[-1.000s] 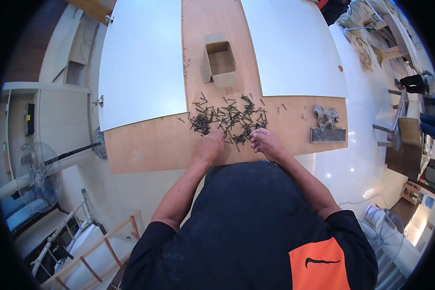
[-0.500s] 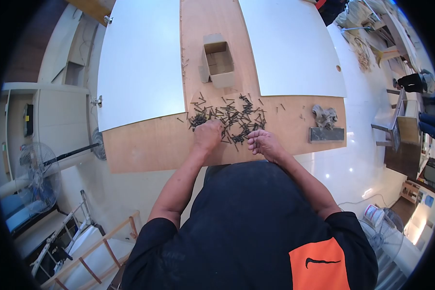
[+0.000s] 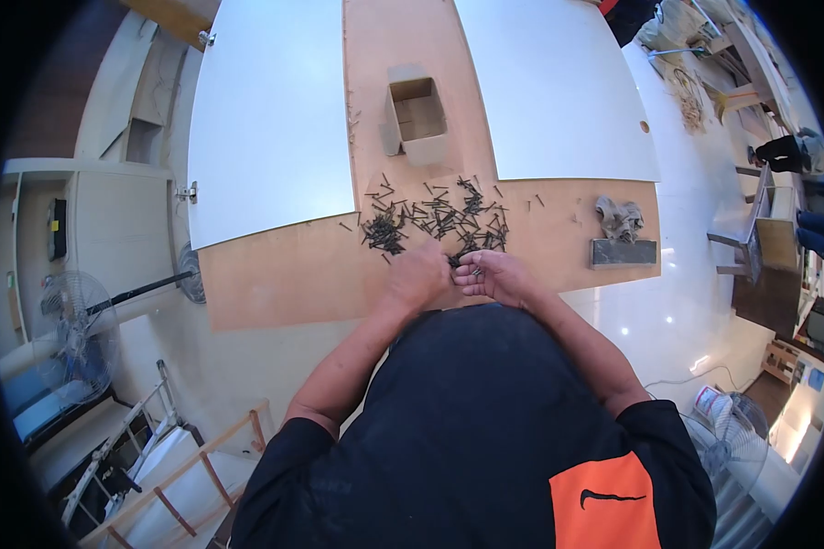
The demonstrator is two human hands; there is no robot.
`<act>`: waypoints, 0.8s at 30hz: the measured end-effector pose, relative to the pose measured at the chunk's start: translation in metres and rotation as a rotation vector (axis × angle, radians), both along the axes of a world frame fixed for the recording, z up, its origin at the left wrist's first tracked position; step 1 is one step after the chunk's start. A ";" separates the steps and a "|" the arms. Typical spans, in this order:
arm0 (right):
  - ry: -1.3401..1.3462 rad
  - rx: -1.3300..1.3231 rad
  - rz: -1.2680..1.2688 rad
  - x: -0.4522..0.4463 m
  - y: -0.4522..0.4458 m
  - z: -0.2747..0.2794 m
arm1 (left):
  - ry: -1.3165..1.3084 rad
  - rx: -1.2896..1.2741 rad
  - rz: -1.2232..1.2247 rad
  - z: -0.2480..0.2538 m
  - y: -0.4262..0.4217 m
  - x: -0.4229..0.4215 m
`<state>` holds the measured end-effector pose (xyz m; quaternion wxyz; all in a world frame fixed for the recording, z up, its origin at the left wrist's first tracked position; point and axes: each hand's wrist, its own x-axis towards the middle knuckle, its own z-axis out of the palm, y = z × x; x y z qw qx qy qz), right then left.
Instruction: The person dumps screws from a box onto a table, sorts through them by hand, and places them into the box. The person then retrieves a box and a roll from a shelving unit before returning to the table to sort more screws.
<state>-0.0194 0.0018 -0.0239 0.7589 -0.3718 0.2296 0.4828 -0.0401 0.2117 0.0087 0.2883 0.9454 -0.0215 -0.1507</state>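
Dark screws [image 3: 444, 218] lie scattered on the wooden board [image 3: 275, 279], with a denser heap on the left. At the near side of the scatter, my left hand [image 3: 419, 276] is closed, its fingertips close to my other hand. My right hand [image 3: 493, 276] is turned partly palm up with its fingers curled inward. A few dark screws show between and just beyond the fingertips; whether either hand grips them is hidden. Past the scatter, an open cardboard box [image 3: 421, 151] stands on the board, its visible inside bare.
White panels [image 3: 275, 110] lie left and right of the box. A grey block [image 3: 623, 253] with a crumpled rag [image 3: 619, 220] sits at the board's right end. Fans [image 3: 78, 334] stand on either side. Another person's legs [image 3: 810, 229] appear far right.
My left hand has moved right and toward my body, from the left heap to beside my right hand. My right hand has shifted slightly left.
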 end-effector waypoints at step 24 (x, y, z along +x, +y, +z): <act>-0.551 -0.858 -0.182 0.038 -0.115 -0.034 | -0.264 0.064 -0.163 -0.056 0.005 0.022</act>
